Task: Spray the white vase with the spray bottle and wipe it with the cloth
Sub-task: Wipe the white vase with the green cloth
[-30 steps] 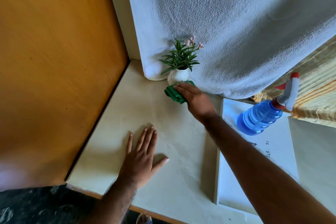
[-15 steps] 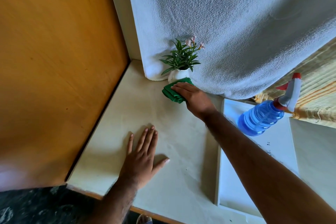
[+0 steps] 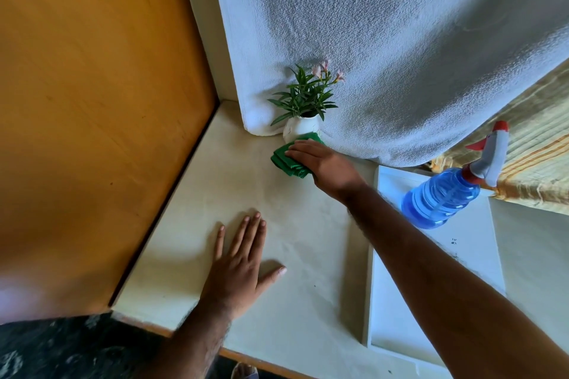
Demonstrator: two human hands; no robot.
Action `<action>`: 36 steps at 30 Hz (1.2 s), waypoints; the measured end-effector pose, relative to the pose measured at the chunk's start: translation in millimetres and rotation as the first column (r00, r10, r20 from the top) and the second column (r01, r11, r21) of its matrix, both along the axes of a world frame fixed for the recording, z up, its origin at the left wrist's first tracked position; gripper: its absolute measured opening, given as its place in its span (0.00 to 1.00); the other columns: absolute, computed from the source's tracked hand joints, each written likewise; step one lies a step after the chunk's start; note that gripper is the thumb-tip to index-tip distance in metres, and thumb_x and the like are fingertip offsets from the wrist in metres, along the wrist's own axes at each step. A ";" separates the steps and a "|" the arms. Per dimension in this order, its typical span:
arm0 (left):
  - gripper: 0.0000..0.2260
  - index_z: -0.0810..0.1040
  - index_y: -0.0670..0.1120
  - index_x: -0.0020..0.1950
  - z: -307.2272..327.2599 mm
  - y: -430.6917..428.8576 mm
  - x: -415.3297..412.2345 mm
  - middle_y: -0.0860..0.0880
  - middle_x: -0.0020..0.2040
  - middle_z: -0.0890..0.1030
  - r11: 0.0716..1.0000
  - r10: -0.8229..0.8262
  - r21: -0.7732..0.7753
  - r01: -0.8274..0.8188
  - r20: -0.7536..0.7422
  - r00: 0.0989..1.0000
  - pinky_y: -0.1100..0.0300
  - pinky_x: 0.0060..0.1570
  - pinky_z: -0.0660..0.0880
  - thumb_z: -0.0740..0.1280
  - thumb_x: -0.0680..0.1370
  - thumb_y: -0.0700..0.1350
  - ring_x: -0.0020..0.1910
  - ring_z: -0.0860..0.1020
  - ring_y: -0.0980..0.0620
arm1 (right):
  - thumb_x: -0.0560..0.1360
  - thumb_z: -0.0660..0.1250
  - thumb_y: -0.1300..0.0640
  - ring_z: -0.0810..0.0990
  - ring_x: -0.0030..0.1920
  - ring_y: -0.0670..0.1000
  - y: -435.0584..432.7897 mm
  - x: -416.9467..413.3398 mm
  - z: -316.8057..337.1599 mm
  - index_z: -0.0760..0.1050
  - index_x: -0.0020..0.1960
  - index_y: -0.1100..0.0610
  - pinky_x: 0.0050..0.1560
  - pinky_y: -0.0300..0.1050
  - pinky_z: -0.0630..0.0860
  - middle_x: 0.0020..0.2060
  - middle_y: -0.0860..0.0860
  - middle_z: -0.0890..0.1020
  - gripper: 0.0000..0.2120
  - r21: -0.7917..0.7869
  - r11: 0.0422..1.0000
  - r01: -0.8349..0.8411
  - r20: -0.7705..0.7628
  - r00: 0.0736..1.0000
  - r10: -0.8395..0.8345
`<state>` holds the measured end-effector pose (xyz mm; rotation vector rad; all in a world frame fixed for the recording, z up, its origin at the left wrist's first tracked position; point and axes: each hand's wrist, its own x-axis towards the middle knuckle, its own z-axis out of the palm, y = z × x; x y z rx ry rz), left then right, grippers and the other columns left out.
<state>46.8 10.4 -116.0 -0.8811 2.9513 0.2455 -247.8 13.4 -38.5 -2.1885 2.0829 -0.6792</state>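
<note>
A small white vase (image 3: 301,127) with a green plant and pink flowers stands at the back of the cream table, against a hanging white towel. My right hand (image 3: 323,161) presses a folded green cloth (image 3: 288,161) against the vase's front, low down. The lower part of the vase is hidden behind the cloth and fingers. My left hand (image 3: 240,268) lies flat on the table, fingers spread, holding nothing. A blue spray bottle (image 3: 446,194) with a red and grey trigger stands on a white tray at the right.
The white tray (image 3: 431,338) runs along the right side of the cream table (image 3: 200,224). An orange wooden panel (image 3: 92,101) walls off the left. The white towel (image 3: 385,40) hangs behind the vase. A striped yellow fabric (image 3: 542,148) lies at the far right.
My right hand has slid the green cloth slightly up and left on the vase's front. My left hand and the spray bottle have stayed in place.
</note>
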 end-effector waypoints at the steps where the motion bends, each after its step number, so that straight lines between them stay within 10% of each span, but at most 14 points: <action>1: 0.44 0.48 0.44 0.83 -0.2 0.1 -0.3 0.46 0.84 0.52 1.000 0.001 -0.001 -0.001 -0.001 1.000 0.32 0.76 0.55 0.50 0.78 0.73 0.82 0.52 0.47 | 0.66 0.66 0.81 0.78 0.65 0.62 -1.1 -0.5 -0.3 0.78 0.64 0.65 0.70 0.60 0.71 0.63 0.61 0.81 0.29 0.000 1.000 -0.014 -0.016 1.000 0.014; 20: 0.44 0.46 0.45 0.83 -3.8 -0.1 0.1 0.46 0.84 0.50 1.000 0.001 0.000 -0.001 -0.003 1.000 0.32 0.76 0.55 0.50 0.78 0.74 0.83 0.49 0.47 | 0.65 0.65 0.83 0.79 0.63 0.65 -10.6 -0.5 7.3 0.81 0.60 0.67 0.68 0.64 0.72 0.60 0.64 0.82 0.27 -0.011 0.994 -0.111 -0.080 0.991 0.110; 26: 0.44 0.47 0.45 0.83 -3.7 -0.1 -0.6 0.46 0.84 0.50 1.000 0.002 0.001 -0.002 -0.010 1.000 0.32 0.77 0.54 0.50 0.78 0.74 0.83 0.49 0.47 | 0.68 0.64 0.81 0.78 0.65 0.62 -9.1 -3.5 0.2 0.81 0.61 0.64 0.70 0.56 0.71 0.63 0.63 0.80 0.25 0.030 0.998 -0.046 0.075 0.996 0.044; 30: 0.44 0.47 0.44 0.83 -4.0 0.0 0.5 0.46 0.84 0.50 1.000 -0.001 0.000 0.001 -0.015 1.000 0.32 0.76 0.55 0.50 0.78 0.74 0.83 0.49 0.47 | 0.64 0.62 0.83 0.79 0.63 0.57 -6.6 -3.1 -0.8 0.82 0.60 0.62 0.70 0.34 0.66 0.62 0.59 0.82 0.30 0.009 1.000 0.019 0.238 0.971 -0.021; 36: 0.44 0.49 0.43 0.83 -2.1 -0.3 0.0 0.45 0.84 0.52 1.000 -0.005 -0.006 0.005 -0.021 1.000 0.32 0.76 0.56 0.51 0.78 0.73 0.82 0.51 0.46 | 0.62 0.61 0.79 0.79 0.63 0.52 1.1 -0.8 -10.8 0.82 0.60 0.60 0.69 0.45 0.71 0.60 0.57 0.84 0.31 0.044 0.993 0.107 0.395 0.911 -0.116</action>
